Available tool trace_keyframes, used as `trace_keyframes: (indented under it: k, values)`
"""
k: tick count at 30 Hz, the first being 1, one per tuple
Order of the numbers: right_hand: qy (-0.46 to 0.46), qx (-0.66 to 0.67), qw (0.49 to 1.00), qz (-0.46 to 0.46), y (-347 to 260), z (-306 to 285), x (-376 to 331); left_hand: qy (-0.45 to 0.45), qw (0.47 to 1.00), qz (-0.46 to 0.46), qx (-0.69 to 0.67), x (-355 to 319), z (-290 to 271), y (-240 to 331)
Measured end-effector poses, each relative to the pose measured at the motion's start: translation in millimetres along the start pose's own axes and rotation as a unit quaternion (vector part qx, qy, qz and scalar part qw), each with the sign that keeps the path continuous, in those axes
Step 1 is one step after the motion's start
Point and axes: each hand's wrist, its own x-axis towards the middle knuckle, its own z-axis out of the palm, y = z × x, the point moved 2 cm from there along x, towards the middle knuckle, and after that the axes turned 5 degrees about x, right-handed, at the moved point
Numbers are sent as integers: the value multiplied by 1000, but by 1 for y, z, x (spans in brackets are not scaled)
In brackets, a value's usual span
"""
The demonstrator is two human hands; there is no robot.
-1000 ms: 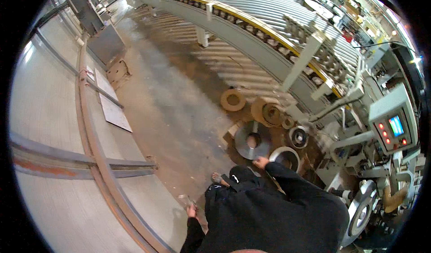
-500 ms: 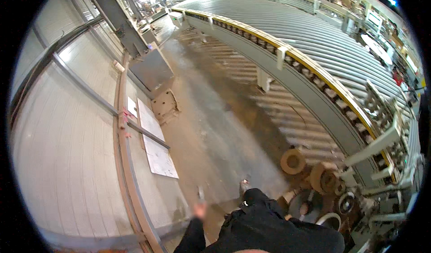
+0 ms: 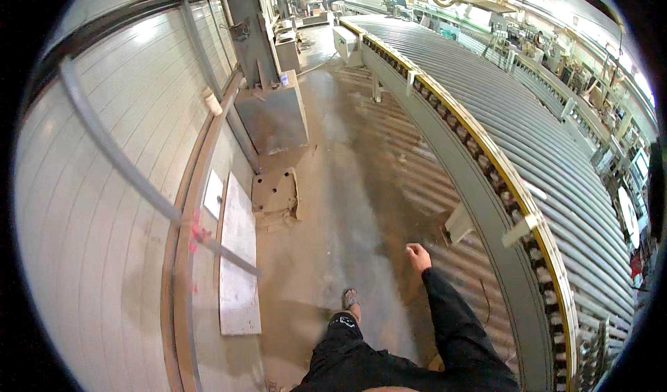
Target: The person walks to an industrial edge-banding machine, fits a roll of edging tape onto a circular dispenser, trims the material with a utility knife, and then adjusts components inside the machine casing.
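While empty, right hand (image 3: 417, 256) nears fwd-running roller conveyor (image 3: 556, 176).

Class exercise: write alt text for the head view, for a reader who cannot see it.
A person in dark clothing walks along a dusty concrete floor, the right hand swinging empty in front and one sandalled foot forward. A long grey roller conveyor with a yellow edge curves along the right; a white corrugated metal wall runs along the left.
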Motion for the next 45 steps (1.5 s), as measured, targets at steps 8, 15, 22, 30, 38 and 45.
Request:
trace_keyframes:
  k: [8,15,22,30,38,45]
  values:
    - [-335,-417,842,71,210,-67,-12,-28,993,109,34,224,-129,289]
    - [-242,-233,844,419,171,24,211,215,928,284,111,456,-310,658]
    - [-206,-223,896,324,138,75,614,295,882,333,158,602,-382,844]
    - [-46,-114,988,92,-64,118,1234,-5,997,34,-65,703,-410,981]
    - [30,-193,970,145,-16,44,1478,-120,983,113,82,943,-493,1237]
    - [-238,-216,829,457,26,192,1437,65,959,106,-255,1154,-709,1462]
